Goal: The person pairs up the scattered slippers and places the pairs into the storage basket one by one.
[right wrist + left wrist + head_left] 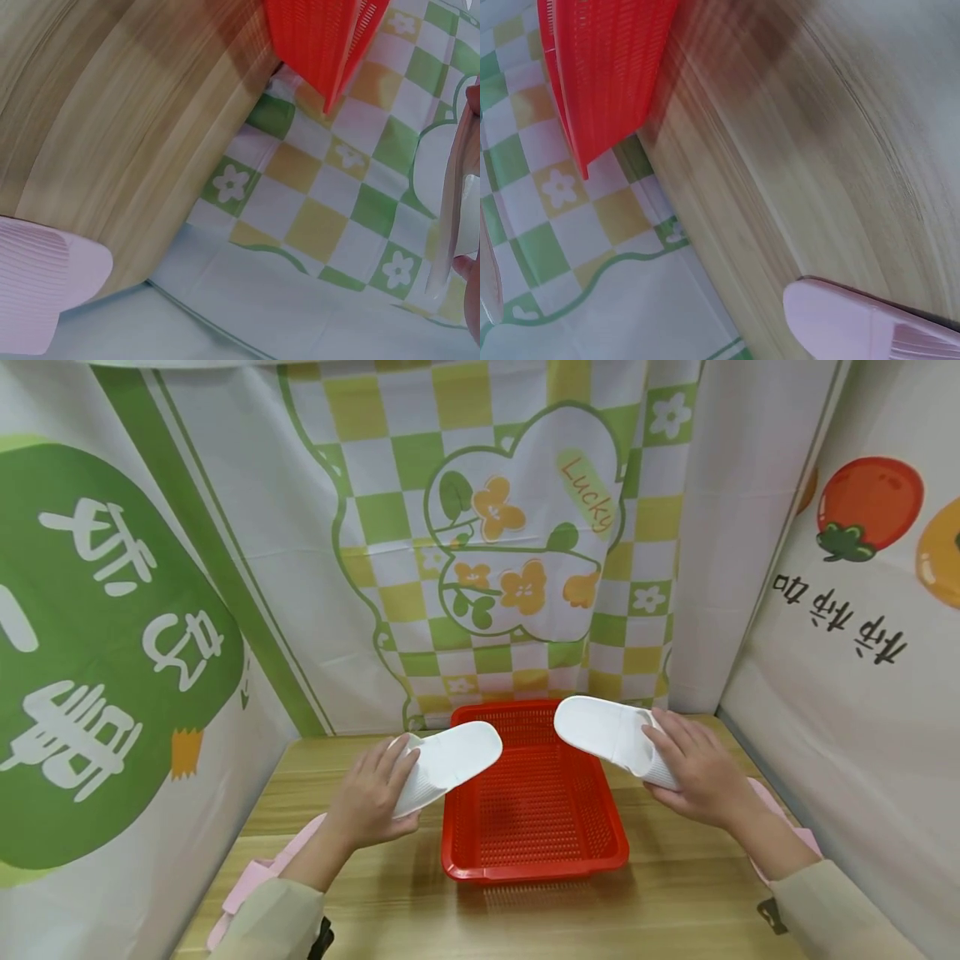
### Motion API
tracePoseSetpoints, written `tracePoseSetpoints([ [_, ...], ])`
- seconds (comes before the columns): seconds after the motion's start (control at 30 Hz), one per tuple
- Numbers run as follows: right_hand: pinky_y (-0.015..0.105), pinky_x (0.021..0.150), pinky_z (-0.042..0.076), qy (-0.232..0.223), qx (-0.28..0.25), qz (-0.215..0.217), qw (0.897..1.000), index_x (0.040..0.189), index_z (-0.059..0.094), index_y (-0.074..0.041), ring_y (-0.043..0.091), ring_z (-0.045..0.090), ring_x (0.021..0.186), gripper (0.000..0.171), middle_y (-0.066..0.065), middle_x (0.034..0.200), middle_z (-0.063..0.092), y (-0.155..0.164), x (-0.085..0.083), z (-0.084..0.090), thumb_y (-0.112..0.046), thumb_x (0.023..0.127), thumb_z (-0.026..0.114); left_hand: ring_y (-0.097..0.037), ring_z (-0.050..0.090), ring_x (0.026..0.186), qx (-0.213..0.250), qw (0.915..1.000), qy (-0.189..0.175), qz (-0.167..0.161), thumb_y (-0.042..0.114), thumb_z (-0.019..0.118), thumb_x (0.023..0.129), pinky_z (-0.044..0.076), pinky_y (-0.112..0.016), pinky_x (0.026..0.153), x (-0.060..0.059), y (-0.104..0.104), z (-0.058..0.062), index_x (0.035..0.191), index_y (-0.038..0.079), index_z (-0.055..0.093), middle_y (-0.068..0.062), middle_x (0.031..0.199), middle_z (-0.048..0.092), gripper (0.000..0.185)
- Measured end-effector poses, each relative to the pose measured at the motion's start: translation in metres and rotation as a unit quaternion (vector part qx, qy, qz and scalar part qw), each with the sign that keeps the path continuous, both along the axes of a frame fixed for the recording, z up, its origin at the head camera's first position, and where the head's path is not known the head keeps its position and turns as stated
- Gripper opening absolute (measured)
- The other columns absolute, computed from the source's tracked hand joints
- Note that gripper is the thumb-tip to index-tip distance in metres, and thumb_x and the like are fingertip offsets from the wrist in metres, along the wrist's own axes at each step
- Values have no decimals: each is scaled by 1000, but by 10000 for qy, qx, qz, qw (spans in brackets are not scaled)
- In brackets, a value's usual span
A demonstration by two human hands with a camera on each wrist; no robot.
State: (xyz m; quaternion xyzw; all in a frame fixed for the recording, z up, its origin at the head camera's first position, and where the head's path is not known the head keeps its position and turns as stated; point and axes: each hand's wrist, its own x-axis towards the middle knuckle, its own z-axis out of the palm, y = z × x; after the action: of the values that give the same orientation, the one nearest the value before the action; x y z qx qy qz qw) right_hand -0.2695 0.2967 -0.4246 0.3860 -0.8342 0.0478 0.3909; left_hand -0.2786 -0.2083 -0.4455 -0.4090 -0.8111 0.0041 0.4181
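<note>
1. Left hand (375, 797), at nine o'clock of the red basket (532, 814), curls around one white slipper (453, 756), free end toward two o'clock.
2. Red basket stands between both hands; good handling here probably means level wrists, free ends turned alike and kept clear of its rim.
3. Right hand (697, 768), at three o'clock, clasps the other white slipper (596, 727), free end toward ten o'clock.

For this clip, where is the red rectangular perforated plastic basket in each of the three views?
Head: the red rectangular perforated plastic basket is in the lower half, slightly right of centre.
Left wrist: upper left, cut off by the top edge.
Right wrist: at the top, right of centre, also cut off.
Shared landmark: the green, yellow and white checked cloth.
</note>
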Motion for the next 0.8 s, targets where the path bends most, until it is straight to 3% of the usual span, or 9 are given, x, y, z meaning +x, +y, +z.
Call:
tracePoseSetpoints([
  [0.37,56,99,35,-174,197,191,9995,133,50,4,45,45,122,70,27,140,45,-17,5,7,-53,93,41,-47,52,111,-126,9992,-15,-375,47,48,78,48,-56,84,1,19,5,125,-4,54,-29,132,50,70],
  [0.67,58,97,37,-225,360,336,9985,134,50,2,45,44,124,71,26,141,45,-31,8,12,-55,94,38,-45,52,114,-209,9985,-111,-494,47,56,74,49,-55,82,5,34,8,127,-3,53,-27,133,50,73],
  [0.8,57,97,38,-267,416,418,9979,135,49,2,45,43,125,68,26,141,45,-36,9,13,-48,89,53,-45,52,113,-250,9978,-115,-605,46,58,71,48,-55,84,5,40,6,127,-3,53,-27,133,51,74],
])
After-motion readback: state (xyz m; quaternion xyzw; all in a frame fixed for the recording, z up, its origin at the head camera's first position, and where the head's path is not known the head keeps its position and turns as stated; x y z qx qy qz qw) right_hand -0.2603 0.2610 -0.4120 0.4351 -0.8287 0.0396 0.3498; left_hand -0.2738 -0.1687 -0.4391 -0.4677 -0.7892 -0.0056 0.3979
